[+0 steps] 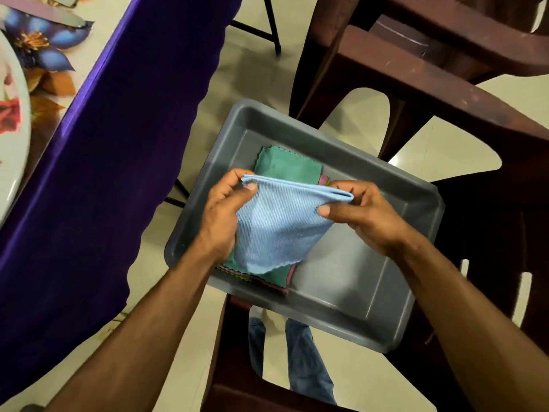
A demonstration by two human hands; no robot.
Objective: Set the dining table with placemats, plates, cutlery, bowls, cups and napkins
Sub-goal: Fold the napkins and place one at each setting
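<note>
A purple cloth [98, 162] drapes over the edge of the bench [86, 58] at the left, hanging down toward the pale tiled floor [178, 331]. On the bench top lies a flowered placemat [41, 46] with the rim of a white plate [15, 150] resting on it at the far left edge of view. To the right stand dark brown plastic chairs [430, 75], one behind another. A grey plastic tray [383, 281] sits on the near chair, tilted across its seat. Inside the tray, toward its left side, lies a small stack of folded napkins [285, 166] — a green one on top, with pink and striped edges showing beneath.

Above that stack both hands hold a light blue napkin [279, 227] by its upper folded edge. The left hand [225, 212] pinches the left corner, fingers [237, 178] curled round the fabric with the thumb pressed on its front. The right hand [365, 215] pinches the right corner between thumb and curled fingers. The blue napkin hangs down between them, its scalloped lower edge reaching just over the stack, and covers most of the green napkin.
</note>
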